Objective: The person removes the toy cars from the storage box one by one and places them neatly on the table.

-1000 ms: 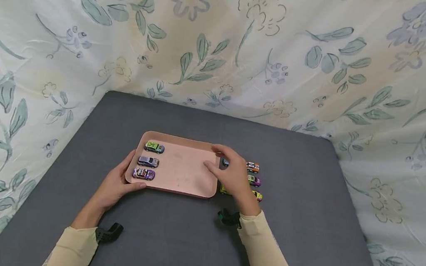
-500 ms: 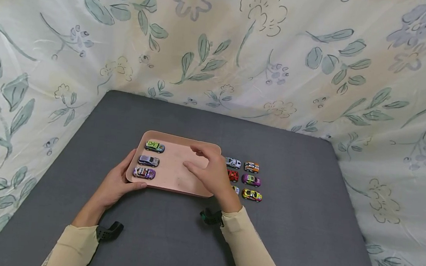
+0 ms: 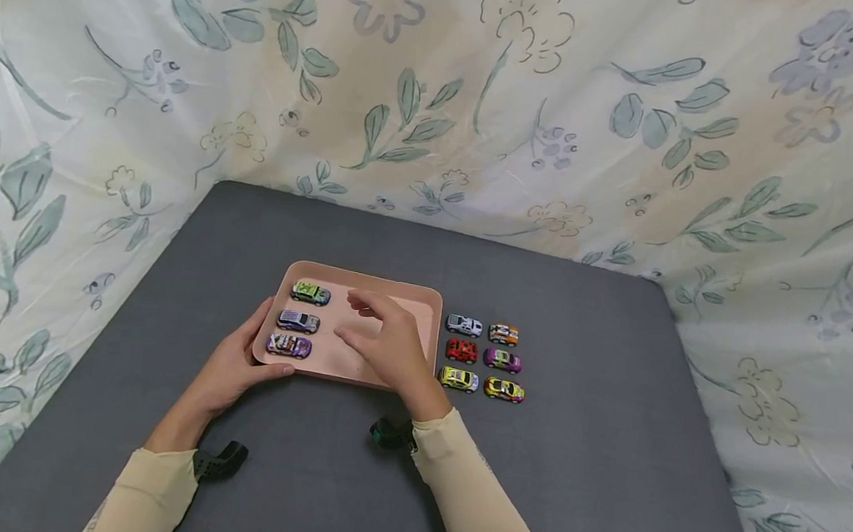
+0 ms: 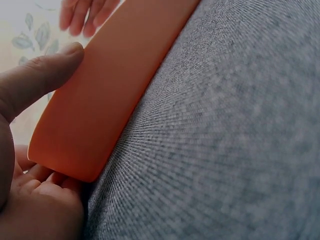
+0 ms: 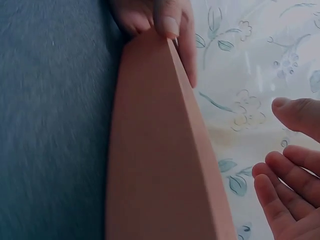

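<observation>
A shallow pink tray [image 3: 347, 358] lies on the grey tabletop. At its left end my left hand [image 3: 231, 363] holds it, thumb on the near rim and fingers around the left side. The thumb [image 4: 47, 72] shows against the tray wall [image 4: 100, 95] in the left wrist view. My right hand [image 3: 390, 342] hovers over the tray's middle, thumb and fingers apart, holding nothing. Inside the tray, along the left, stand a green toy car [image 3: 310, 293], a grey toy car [image 3: 298, 321] and a purple-white toy car [image 3: 288, 345].
Right of the tray, toy cars stand in two columns: white [image 3: 464, 325], red [image 3: 461, 351], yellow-green [image 3: 458, 379], then orange [image 3: 504, 334], purple [image 3: 503, 360] and yellow [image 3: 504, 390]. Floral cloth [image 3: 408, 114] hangs behind the grey table [image 3: 608, 447].
My right hand has moved left, from the tray's right end to above its middle, uncovering the cars to the right. The left hand has stayed on the tray.
</observation>
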Available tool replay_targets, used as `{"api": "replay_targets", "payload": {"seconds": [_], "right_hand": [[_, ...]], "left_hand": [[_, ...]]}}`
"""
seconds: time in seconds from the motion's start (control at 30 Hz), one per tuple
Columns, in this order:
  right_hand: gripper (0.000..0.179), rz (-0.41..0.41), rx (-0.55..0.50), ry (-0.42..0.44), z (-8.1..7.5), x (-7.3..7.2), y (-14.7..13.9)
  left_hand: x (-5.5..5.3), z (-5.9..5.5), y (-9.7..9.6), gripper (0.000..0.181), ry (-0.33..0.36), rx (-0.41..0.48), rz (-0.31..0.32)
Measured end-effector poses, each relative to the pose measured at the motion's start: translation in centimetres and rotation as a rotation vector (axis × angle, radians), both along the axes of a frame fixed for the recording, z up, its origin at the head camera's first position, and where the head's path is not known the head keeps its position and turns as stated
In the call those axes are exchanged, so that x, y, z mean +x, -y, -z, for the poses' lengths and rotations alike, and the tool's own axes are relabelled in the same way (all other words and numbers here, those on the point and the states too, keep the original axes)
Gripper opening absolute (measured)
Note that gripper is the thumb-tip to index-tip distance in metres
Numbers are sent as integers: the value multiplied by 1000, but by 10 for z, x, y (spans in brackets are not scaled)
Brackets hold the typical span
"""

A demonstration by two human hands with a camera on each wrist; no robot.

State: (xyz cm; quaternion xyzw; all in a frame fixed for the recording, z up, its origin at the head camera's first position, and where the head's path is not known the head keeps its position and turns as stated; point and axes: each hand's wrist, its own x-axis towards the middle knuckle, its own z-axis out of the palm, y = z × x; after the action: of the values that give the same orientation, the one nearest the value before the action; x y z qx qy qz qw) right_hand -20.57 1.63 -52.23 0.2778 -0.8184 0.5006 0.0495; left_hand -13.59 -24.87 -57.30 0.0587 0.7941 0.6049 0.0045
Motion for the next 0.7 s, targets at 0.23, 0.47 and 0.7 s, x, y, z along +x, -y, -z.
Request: {"api": "replay_targets", "payload": {"seconds": [0.23, 0.47, 0.7], "right_hand": [[53, -31, 33, -23, 3, 3, 21], [50, -42, 91, -42, 10, 6, 35], [45, -62, 175, -39, 15, 6, 47]], "left_hand": [[1, -6, 1, 116, 12, 9, 8], [1, -4, 1, 114, 7, 3, 12], [-1, -2, 3, 114, -7, -1, 17]]}}
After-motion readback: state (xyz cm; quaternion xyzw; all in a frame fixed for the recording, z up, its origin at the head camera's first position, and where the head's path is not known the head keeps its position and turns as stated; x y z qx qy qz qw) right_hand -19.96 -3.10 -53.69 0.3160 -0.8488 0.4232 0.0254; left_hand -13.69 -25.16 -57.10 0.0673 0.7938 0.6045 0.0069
